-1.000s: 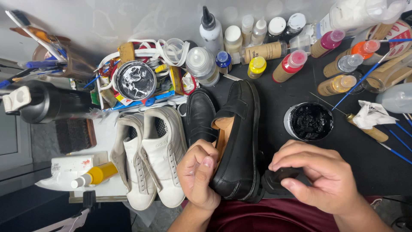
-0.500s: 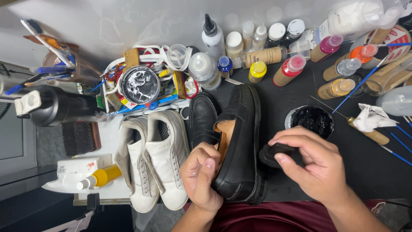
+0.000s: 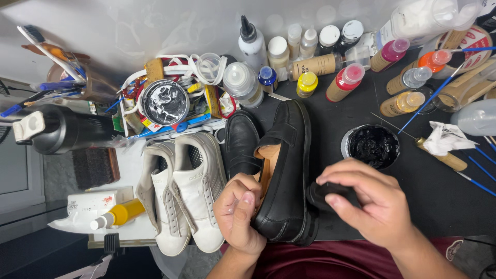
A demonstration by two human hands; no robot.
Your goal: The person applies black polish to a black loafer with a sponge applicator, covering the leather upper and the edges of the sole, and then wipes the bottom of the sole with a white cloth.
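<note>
2 hands share the work at the bottom centre of the frame. My left hand [image 3: 238,217] curls around the near end of the black leather loafer with a tan lining [image 3: 285,175], thumb and fingers pressed against its left side and reaching into the opening. My right hand [image 3: 372,204] pinches a small black applicator pad [image 3: 324,194] between thumb and fingertips, just beside the loafer's right flank.

I judge the shoe moderately light but stiff through the sole, with softer leather at the upper that gives under my thumb; the polished skin looks slick, so gripping at the collar and heel, where the edge is firm, seems safest. The pad looks soft and squashy, and likely smeary.

That loafer stands tipped on its side on the dark mat, toe pointing toward the upper middle, smooth and matte-black with a strap across the vamp. 1 matching black loafer [image 3: 241,144] lies just to its left, touching it, and 2 white laced sneakers [image 3: 188,191] sit further left. An open round tin of black polish [image 3: 373,146] rests to the right, near my right hand.
</note>
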